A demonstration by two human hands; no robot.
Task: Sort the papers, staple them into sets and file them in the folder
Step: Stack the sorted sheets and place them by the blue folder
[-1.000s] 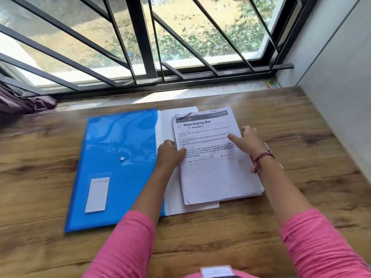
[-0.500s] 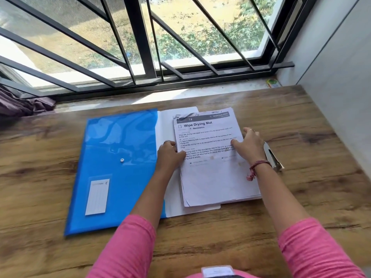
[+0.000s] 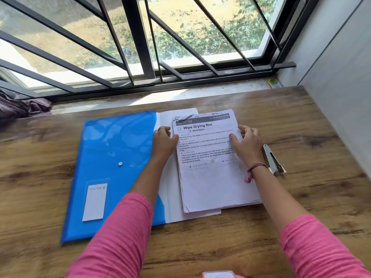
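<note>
papers [image 3: 212,169] lie stacked at frame centre, partly over the blue folder [image 3: 112,169], left hand [image 3: 163,140] and right hand [image 3: 246,146] gripping opposite edges, probably to square the stack, stapler [image 3: 273,161] just right.

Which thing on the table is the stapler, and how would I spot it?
Start at the wooden table under the window and find the stack of papers beside the blue folder. Just past the stack's right edge, next to the right hand, lies the stapler. It is the only small, silvery metal thing there; everything else is flat paper or plastic.
</note>
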